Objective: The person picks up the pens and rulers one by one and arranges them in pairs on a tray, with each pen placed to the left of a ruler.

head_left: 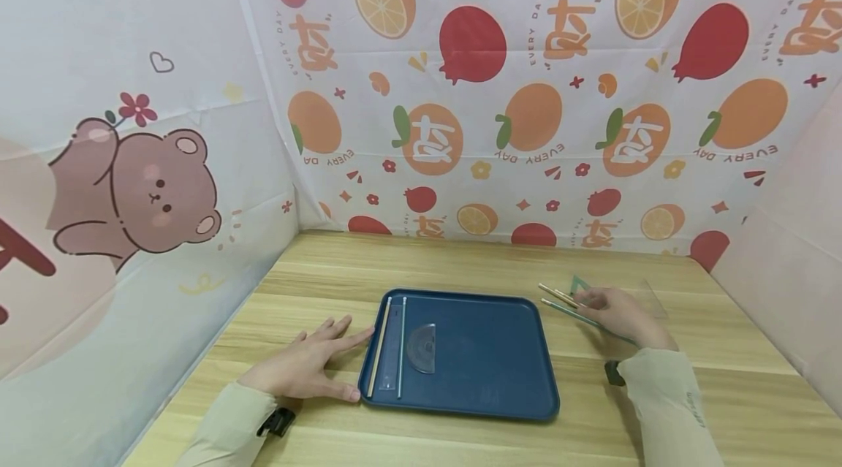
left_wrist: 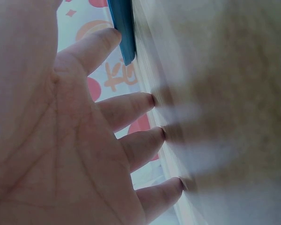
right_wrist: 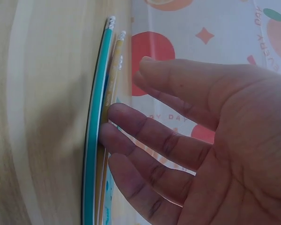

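Note:
My left hand [head_left: 309,361] spreads its fingers on the table, with a finger and the thumb touching the left edge of the blue tray [head_left: 487,357]. Inside the tray lie a yellow pencil [head_left: 379,350], a clear ruler [head_left: 390,350], a green pencil [head_left: 402,350] and a clear protractor [head_left: 422,348]. To the tray's right, my right hand [head_left: 621,313] is over more pencils; its loosely bent fingertips are against or close beside them. In the right wrist view a striped green pencil [right_wrist: 94,122] lies beside a yellow pencil [right_wrist: 113,70], with the thumb apart from both.
Near the right hand lie a green-edged set square [head_left: 577,283] and a clear flat piece [head_left: 653,300], both partly hidden. The wooden table [head_left: 460,262] meets a fruit-print cloth [head_left: 487,189] at the back. A bear-print cloth [head_left: 250,160] hangs along the left side.

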A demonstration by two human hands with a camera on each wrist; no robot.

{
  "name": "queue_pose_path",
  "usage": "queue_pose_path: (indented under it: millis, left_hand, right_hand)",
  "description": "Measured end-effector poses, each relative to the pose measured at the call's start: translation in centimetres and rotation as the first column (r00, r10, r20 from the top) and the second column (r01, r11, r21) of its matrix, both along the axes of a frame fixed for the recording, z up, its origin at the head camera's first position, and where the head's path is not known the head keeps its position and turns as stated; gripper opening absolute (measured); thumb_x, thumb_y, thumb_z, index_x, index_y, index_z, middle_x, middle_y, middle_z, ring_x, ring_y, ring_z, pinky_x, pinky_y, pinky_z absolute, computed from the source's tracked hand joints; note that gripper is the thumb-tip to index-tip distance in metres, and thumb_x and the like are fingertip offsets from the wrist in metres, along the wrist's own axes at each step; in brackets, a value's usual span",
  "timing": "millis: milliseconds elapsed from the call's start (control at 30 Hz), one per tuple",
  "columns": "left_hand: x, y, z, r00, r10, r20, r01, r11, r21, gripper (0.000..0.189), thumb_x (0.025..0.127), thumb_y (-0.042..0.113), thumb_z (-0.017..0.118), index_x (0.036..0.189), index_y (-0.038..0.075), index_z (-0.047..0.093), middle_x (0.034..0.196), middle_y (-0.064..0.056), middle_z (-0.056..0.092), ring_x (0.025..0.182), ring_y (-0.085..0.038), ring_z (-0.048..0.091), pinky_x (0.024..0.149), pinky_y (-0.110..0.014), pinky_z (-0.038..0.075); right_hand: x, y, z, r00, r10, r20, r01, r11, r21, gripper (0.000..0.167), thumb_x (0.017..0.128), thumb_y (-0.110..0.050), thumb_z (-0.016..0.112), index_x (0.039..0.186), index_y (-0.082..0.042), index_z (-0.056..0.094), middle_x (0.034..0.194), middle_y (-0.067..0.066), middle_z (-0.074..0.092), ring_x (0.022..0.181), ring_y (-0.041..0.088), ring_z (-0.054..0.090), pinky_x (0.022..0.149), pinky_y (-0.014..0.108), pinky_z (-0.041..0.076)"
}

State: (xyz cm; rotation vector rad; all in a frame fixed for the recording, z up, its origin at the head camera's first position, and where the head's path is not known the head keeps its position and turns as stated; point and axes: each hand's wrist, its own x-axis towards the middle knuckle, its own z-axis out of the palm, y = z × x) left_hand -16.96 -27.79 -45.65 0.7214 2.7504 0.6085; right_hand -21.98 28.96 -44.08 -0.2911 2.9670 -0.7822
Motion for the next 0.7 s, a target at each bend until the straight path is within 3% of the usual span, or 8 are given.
queue_pose_path:
  millis: [700]
  left_hand:
    - [0.1, 0.08, 0.11, 1.0, 0.006, 0.007, -0.006, 1.0, -0.002, 0.105, 0.079, 0.073, 0.082, 0.167, 0.034, 0.039, 0.174, -0.031, 0.026, 0.16, -0.062, 0.019, 0.114, -0.091, 0.015]
  right_hand:
    - [-0.03, -0.47, -0.27, 0.999, -0.027, 0.028, 0.027, 1.0, 0.0, 0.032, 0.099, -0.017, 0.076, 0.128, -0.004, 0.074, 0.11, 0.018, 0.078, 0.103, 0.036, 0.073, 0.088, 0.058, 0.058]
